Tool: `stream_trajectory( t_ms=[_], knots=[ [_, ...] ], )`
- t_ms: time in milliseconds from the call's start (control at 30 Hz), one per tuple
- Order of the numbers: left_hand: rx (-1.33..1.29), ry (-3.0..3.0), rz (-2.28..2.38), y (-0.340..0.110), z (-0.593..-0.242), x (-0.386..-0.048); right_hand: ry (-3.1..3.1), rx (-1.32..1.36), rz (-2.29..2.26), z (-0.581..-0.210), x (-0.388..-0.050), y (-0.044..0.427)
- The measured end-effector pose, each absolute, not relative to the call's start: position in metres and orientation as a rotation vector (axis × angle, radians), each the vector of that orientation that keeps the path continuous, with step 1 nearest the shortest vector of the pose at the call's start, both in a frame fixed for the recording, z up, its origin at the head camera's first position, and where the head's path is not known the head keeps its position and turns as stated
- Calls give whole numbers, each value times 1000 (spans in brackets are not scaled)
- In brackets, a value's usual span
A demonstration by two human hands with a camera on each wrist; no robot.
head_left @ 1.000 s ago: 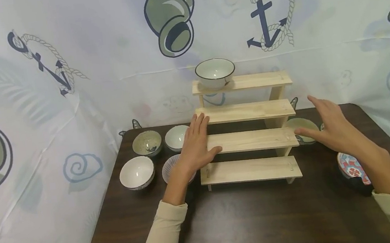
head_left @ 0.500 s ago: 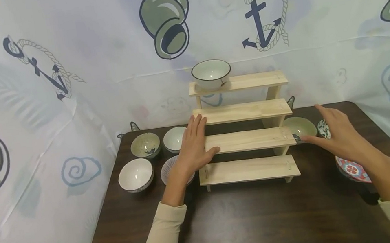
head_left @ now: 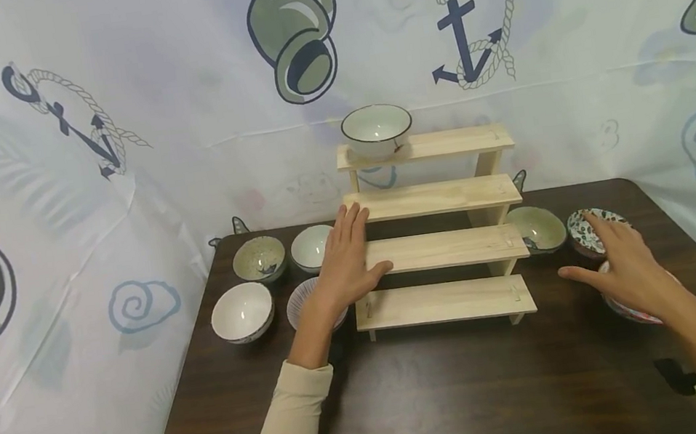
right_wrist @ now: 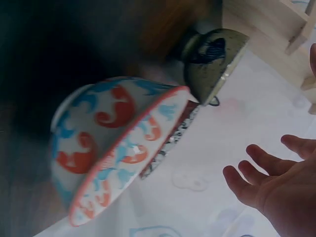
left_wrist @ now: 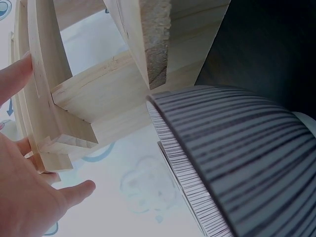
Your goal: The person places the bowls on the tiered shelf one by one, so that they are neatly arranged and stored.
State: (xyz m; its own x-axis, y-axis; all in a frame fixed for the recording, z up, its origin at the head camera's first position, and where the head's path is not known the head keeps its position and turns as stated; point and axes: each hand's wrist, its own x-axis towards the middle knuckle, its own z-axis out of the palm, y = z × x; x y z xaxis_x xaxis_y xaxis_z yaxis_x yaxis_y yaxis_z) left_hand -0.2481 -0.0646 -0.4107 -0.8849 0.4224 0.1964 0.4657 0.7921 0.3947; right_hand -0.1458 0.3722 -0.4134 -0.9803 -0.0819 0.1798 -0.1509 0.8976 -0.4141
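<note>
A stepped wooden shelf rack (head_left: pixel 445 303) stands on the table, a white bowl with a dark rim (head_left: pixel 378 141) on its top tier. My left hand (head_left: pixel 346 261) rests with extended fingers against the rack's left end. Below it sits a striped bowl (left_wrist: pixel 237 143), partly covered by the arm in the head view. My right hand (head_left: pixel 632 267) hovers, fingers spread and holding nothing, over a red-and-blue patterned bowl (right_wrist: pixel 98 128). That bowl is mostly hidden by the hand in the head view. Near it are a dark floral bowl (head_left: pixel 584 233) and a green bowl (head_left: pixel 539 227).
Left of the rack are a speckled bowl (head_left: pixel 257 258), a white bowl (head_left: pixel 309 248) and another white bowl (head_left: pixel 242 311). A small black object (head_left: pixel 675 375) lies by the right forearm on the dark table (head_left: pixel 450 394). Printed cloth (head_left: pixel 172 86) hangs behind.
My right hand has moved away from the rack's right side, rightward and toward me, uncovering the green and dark floral bowls. The left hand stays at the rack.
</note>
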Motion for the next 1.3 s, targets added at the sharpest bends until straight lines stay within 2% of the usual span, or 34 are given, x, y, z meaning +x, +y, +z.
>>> stream_trajectory(
  t_ms=[800, 1300],
  knots=[
    [-725, -2873, -676, -66, -412, -249, -2859, 0, 638, -472, -106, 421],
    [-730, -2871, -699, -66, -411, -247, -2967, -175, 559, -481, -95, 428]
  ],
)
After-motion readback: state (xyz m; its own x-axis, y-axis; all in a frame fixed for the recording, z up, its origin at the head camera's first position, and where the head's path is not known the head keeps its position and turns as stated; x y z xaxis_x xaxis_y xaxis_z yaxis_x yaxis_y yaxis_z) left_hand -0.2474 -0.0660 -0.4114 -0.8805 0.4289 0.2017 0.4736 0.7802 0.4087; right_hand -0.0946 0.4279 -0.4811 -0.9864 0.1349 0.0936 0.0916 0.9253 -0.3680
